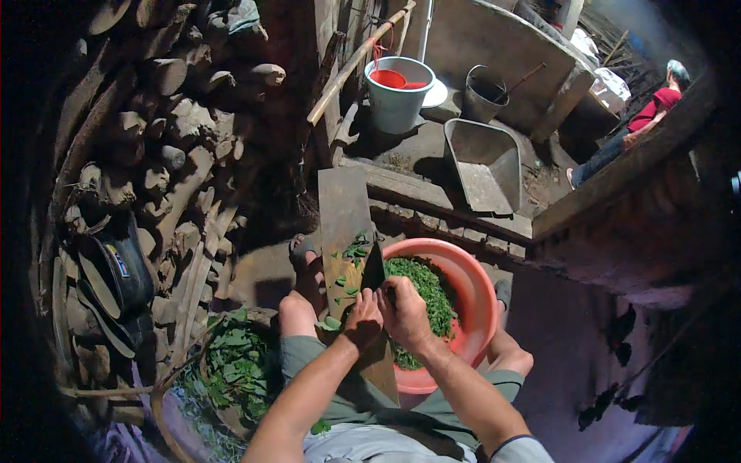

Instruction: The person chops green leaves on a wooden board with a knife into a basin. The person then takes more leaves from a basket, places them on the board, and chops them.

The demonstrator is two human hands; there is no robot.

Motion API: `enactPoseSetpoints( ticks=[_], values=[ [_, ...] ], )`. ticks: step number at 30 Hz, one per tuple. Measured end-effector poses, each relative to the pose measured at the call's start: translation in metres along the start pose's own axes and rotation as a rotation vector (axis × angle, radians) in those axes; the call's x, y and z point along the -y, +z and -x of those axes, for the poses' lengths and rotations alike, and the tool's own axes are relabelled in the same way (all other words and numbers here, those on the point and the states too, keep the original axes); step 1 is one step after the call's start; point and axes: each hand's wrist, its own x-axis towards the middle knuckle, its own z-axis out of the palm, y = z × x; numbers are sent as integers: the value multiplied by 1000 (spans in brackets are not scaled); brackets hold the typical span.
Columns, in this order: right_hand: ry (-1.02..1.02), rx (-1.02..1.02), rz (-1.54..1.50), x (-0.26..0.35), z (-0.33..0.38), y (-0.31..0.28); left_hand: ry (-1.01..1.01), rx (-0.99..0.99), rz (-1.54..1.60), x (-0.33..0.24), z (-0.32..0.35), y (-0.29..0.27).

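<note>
A long wooden board (343, 202) slopes away between my knees, strewn with cut pieces of green leaf (356, 248). My right hand (407, 310) is closed round the handle end of a knife, whose broad dark blade (374, 267) points away from me along the board's right edge. Right beside it, my left hand (363, 318) is closed on the board with its fingers curled in against the knife; what they hold is hidden. To the right of the board, an orange-pink plastic basin (480, 297) holds a heap of finely chopped greens (423, 292).
Whole leafy greens (238, 363) lie in a container at my left. Stacked firewood (181, 154) and dark boots (116, 266) line the left side. Ahead stand a grey bucket (395, 108), a metal scoop-shaped pan (486, 170) and a dark pail (485, 96). A person in red (656, 108) is at far right.
</note>
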Motion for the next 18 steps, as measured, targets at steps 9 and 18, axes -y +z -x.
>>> enactPoseSetpoints(
  ticks=[9,18],
  values=[
    [250,263,-37,-11,-152,-11,191,-109,57,-2,2,-25],
    [10,-31,16,-14,25,-15,-227,243,450,-34,-22,-47]
  ],
)
